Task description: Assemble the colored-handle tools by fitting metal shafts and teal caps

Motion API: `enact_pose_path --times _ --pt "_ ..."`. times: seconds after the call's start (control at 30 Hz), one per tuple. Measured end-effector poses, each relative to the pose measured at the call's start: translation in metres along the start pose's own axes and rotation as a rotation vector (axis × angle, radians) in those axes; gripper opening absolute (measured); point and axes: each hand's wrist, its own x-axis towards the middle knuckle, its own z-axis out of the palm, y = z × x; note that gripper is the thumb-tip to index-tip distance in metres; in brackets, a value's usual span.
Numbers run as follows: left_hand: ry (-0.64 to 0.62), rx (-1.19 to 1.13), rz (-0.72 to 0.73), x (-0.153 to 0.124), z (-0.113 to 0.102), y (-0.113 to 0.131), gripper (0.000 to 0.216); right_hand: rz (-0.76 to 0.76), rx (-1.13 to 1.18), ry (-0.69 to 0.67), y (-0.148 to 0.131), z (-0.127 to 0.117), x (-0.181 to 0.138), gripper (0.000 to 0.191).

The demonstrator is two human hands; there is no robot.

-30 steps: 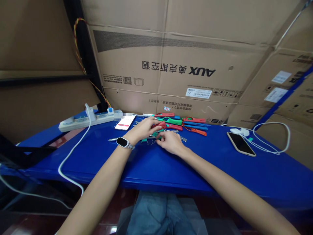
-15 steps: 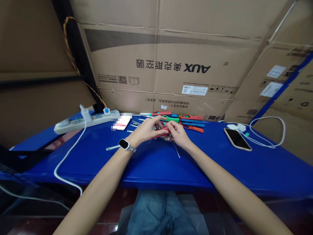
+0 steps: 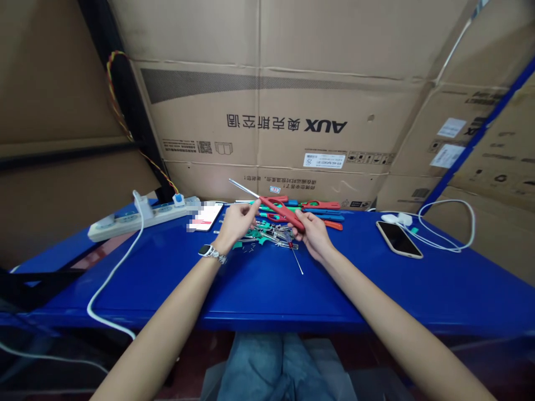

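A red long-necked lighter (image 3: pixel 284 213) with a metal nozzle is held up at a slant over the table, its nozzle pointing to the upper left. My right hand (image 3: pixel 313 234) grips the handle's lower end. At the neck side, my left hand (image 3: pixel 240 224) has its fingers closed against the front of the lighter; some fingertips are hidden. Beneath both hands lies a pile of small green and clear-metallic parts (image 3: pixel 267 234). From it a thin wire (image 3: pixel 297 262) sticks out toward me. Several red, blue and orange lighters (image 3: pixel 326 214) lie in a row behind.
On the blue table (image 3: pixel 259 295), a lit phone (image 3: pixel 211 216) lies left of the row. A white power strip (image 3: pixel 137 216) with plugs and a cable stands farther left. To the right are a dark-screened phone (image 3: pixel 399 239) and a coiled white cable (image 3: pixel 470 236). Cardboard (image 3: pixel 309 94) walls the back.
The red lighter has been raised and turned, so its nozzle now shows at the upper left. My hands have moved apart, uncovering the parts pile. The view has shifted slightly.
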Motion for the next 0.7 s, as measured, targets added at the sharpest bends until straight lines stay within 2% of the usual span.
enact_pose_path --times 0.07,0.13,0.27,0.43,0.53,0.7 --pt "-0.083 -0.233 -0.023 0.001 0.008 0.000 0.045 0.079 0.015 -0.104 0.000 0.004 -0.004 0.035" --pt "-0.109 -0.443 0.009 0.001 0.015 0.001 0.040 0.162 0.035 -0.218 0.000 0.007 -0.008 0.031" --pt "-0.120 -0.668 0.012 -0.002 0.020 0.003 0.037 0.228 0.024 -0.377 0.000 0.011 -0.014 0.032" --pt "-0.159 -0.709 -0.021 -0.003 0.021 0.000 0.035 0.101 -0.182 -0.338 0.005 0.012 -0.016 0.046" --pt "-0.123 -0.727 -0.035 -0.004 0.024 -0.001 0.035 0.052 -0.249 -0.323 0.010 0.011 -0.014 0.047" --pt "-0.082 -0.829 -0.110 -0.007 0.034 -0.001 0.034 -0.237 -0.474 -0.255 0.019 0.005 -0.008 0.043"
